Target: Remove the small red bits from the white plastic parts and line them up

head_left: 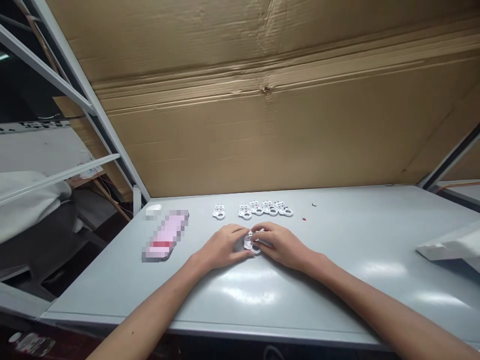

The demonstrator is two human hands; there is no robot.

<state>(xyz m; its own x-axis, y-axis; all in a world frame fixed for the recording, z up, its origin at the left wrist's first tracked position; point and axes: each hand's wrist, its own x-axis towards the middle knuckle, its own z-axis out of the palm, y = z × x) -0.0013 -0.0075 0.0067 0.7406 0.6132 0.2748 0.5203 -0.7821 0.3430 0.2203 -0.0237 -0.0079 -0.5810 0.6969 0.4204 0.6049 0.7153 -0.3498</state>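
A small white plastic piece with a round ring opening point(256, 248) lies low on the grey table between my hands. My left hand point(227, 245) curves around its left side, thumb and fingertips against the edge. From the right, my right hand point(279, 243) covers its upper part, the fingers bent onto it. Some of the piece is hidden under those fingers. Behind my hands, several similar white pieces form a row, the nearest group point(245, 212) overlapping on the right. A single one point(219, 212) sits apart to the left.
A blurred pink phone-like object point(168, 235) lies left, with a small white item point(153, 210) behind it. A tiny red bit point(304, 219) and a dark curved bit point(314, 204) lie right. White sheeting point(450, 245) rests at the right edge. Cardboard point(281, 140) walls the back.
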